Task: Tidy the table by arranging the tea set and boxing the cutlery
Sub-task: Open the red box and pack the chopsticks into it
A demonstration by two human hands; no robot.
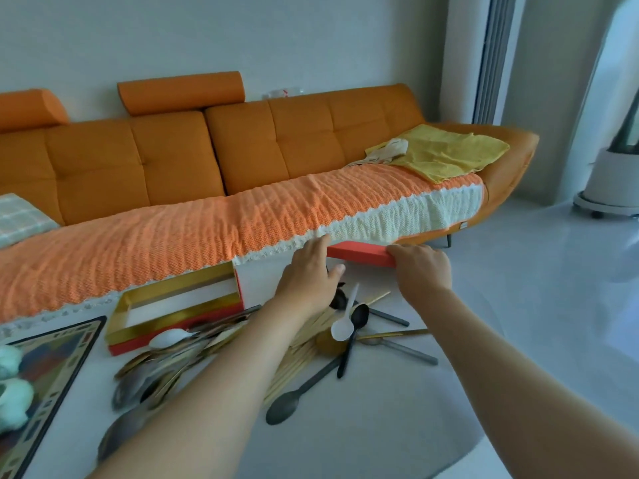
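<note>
Your right hand (422,268) had its fingers curled over the right end of the red lid (359,255), holding it at the far edge of the table (380,430). Your left hand (307,273) reached to the lid's other end with fingers fairly straight and the thumb spread beneath. That end was hidden behind the hand, so I cannot tell whether you gripped it there or only touched it. The lid ran level between your two hands, just in front of the sofa (173,160).

Nearer you than the grip, below and between your wrists, lay the loose cutlery: a white spoon (344,326) crossing a black spoon (356,323), a bundle of chopsticks (299,354) under your left forearm, and a dark grey spoon (290,399) closest to you. Left of your left hand sat the open box (179,307), gold-lined, with more spoons heaped against its near side. Farther left was the patterned tray (58,354) with pale green tea pieces (14,395) on it.
</note>
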